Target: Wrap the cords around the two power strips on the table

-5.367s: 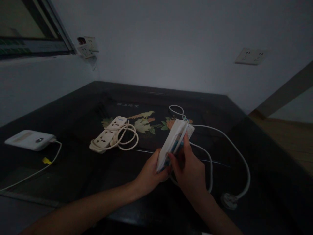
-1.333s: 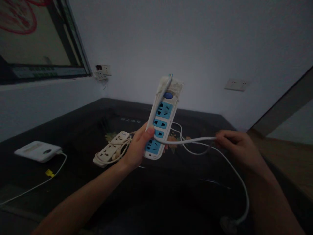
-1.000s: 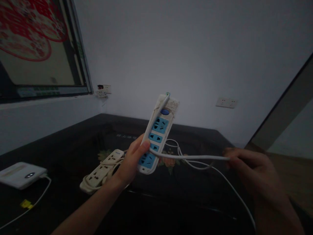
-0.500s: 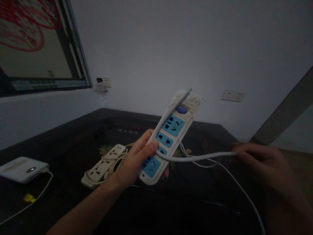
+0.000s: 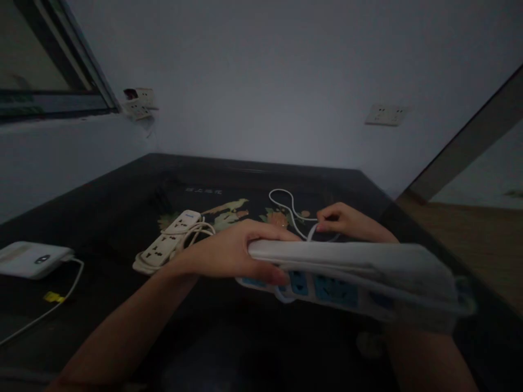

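My left hand (image 5: 241, 250) is closed around one end of a white power strip (image 5: 351, 258) with blue sockets. The strip lies nearly sideways in the air, its socket face turned down toward me and its right end blurred. Behind it, my right hand (image 5: 337, 220) pinches the strip's white cord (image 5: 311, 233), close to the strip's far edge. Part of the cord runs along the socket face and under my left fingers. Beyond my hands, a thin loop of white cable (image 5: 281, 190) rests on the black table (image 5: 253, 179).
A second power strip (image 5: 167, 239), cream with its cord wrapped round it, lies left of my left forearm. Farther left sits a white box-shaped device (image 5: 35, 258) with a cable and yellow tag (image 5: 54, 296). Wall sockets (image 5: 384, 115) are at the back right.
My left hand has turned the power strip from upright and slanted to nearly sideways. My right hand has moved left behind it with the cord. The view has tilted down.
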Demonstrator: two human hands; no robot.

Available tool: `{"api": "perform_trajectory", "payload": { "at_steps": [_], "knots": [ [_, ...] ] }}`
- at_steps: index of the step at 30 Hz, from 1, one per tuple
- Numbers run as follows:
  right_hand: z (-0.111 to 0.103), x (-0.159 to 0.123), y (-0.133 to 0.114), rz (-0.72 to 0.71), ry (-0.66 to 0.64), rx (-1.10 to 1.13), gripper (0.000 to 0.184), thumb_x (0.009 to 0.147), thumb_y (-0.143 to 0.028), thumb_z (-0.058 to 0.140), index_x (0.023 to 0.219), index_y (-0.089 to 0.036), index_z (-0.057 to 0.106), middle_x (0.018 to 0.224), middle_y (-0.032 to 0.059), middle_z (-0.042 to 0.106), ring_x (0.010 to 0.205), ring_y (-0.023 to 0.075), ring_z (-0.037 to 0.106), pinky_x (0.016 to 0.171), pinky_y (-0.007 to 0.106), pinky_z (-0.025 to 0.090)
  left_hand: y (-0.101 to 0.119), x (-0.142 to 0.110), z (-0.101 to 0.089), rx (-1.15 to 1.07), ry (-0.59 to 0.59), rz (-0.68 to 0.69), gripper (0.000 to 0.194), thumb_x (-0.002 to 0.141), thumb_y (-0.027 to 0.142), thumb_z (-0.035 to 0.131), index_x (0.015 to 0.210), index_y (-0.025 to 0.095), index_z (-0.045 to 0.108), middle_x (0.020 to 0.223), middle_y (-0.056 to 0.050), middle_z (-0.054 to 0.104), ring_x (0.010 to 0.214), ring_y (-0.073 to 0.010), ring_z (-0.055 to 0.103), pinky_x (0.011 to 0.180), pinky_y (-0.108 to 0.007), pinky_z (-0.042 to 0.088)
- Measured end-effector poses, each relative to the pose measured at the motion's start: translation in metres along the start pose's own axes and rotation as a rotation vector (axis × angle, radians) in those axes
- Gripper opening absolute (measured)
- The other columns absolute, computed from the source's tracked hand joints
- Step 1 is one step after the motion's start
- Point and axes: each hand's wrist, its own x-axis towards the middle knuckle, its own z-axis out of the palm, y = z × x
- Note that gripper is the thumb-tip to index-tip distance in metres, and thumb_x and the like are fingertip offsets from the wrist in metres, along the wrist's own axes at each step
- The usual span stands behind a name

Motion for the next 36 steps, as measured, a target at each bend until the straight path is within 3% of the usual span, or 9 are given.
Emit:
{"api": "perform_trajectory", "payload": {
  "at_steps": [1,3,6,10,15,19,23,30,36],
  "knots": [
    [-0.001,0.002,-0.001,0.017,-0.102,0.029,0.038,0.072,-0.046,0.065,0.05,-0.017,0.055,0.048,-0.0056,0.045,0.047,0.0086,0.043,0.045,0.02,0.032,-0.002,0.003,0.003,0.072,-0.035,-0.012,0.037,0.064,0.028,0.075,0.1,0.022,0.072,0.09,-0.004,0.071,0.08,-0.0237,0.065,0.067,-0.027,0.047],
    [-0.002,0.005,-0.005,0.044,-0.154,0.06,0.039,0.073,-0.047,0.064,0.051,-0.016,0.053,0.048,-0.0067,0.041,0.047,0.007,0.038,0.045,0.02,0.028,-0.008,0.008,0.009,0.182,-0.104,-0.02,0.037,0.068,0.03,0.073,0.104,0.024,0.071,0.087,-0.002,0.071,0.076,-0.0214,0.064,0.066,-0.025,0.045],
    [-0.002,0.004,-0.018,0.085,-0.058,0.022,0.041,0.074,-0.049,0.063,0.052,-0.016,0.052,0.048,-0.0067,0.038,0.047,0.0063,0.035,0.044,0.02,0.025,-0.021,0.015,0.017,0.361,-0.106,0.008,0.029,0.072,0.032,0.069,0.1,0.026,0.071,0.079,0.0,0.07,0.07,-0.0189,0.063,0.062,-0.022,0.042],
    [0.006,-0.001,-0.041,0.073,0.048,-0.148,0.041,0.075,-0.049,0.064,0.053,-0.015,0.057,0.047,-0.0058,0.039,0.046,0.0064,0.035,0.044,0.022,0.022,-0.041,0.022,0.021,0.537,0.041,0.04,0.024,0.07,0.039,0.07,0.09,0.027,0.07,0.068,0.0,0.067,0.058,-0.0173,0.058,0.056,-0.022,0.037],
    [0.02,-0.006,-0.072,0.002,0.141,-0.432,0.032,0.078,-0.041,0.065,0.057,-0.016,0.063,0.052,-0.002,0.052,0.05,0.0088,0.044,0.048,0.024,0.023,-0.059,0.026,0.02,0.463,0.303,-0.019,0.049,0.058,0.042,0.078,0.1,0.021,0.065,0.063,-0.002,0.061,0.056,-0.02,0.054,0.062,-0.025,0.036],
    [0.029,-0.011,-0.089,-0.063,0.08,-0.615,0.025,0.082,-0.038,0.062,0.068,-0.018,0.067,0.062,0.0014,0.062,0.057,0.0141,0.054,0.051,0.026,0.024,-0.066,0.028,0.012,0.384,0.328,-0.033,0.052,0.059,0.035,0.078,0.108,0.024,0.063,0.061,0.0,0.06,0.063,-0.0224,0.056,0.072,-0.028,0.037],
    [0.03,-0.017,-0.096,-0.074,0.028,-0.628,0.023,0.087,-0.036,0.056,0.079,-0.019,0.069,0.07,0.0023,0.068,0.061,0.0159,0.059,0.053,0.026,0.029,-0.066,0.03,-0.001,0.568,0.321,0.022,0.043,0.069,0.041,0.07,0.108,0.026,0.064,0.073,-0.003,0.065,0.068,-0.022,0.058,0.073,-0.029,0.037],
    [0.021,-0.015,-0.085,0.006,0.03,-0.571,0.02,0.091,-0.031,0.049,0.09,-0.023,0.067,0.078,0.002,0.071,0.067,0.0171,0.065,0.055,0.024,0.035,-0.048,0.029,-0.019,0.646,0.466,0.047,0.039,0.075,0.043,0.064,0.107,0.021,0.059,0.086,-0.006,0.067,0.073,-0.0206,0.059,0.067,-0.027,0.037],
    [0.039,-0.005,-0.089,-0.077,0.029,-0.431,0.024,0.093,-0.027,0.041,0.095,-0.02,0.063,0.078,0.0032,0.07,0.066,0.016,0.064,0.055,0.025,0.039,-0.038,0.028,-0.029,0.629,0.56,0.01,0.035,0.077,0.041,0.06,0.101,0.017,0.051,0.087,-0.005,0.064,0.072,-0.0161,0.058,0.062,-0.028,0.04]
  ]
}}
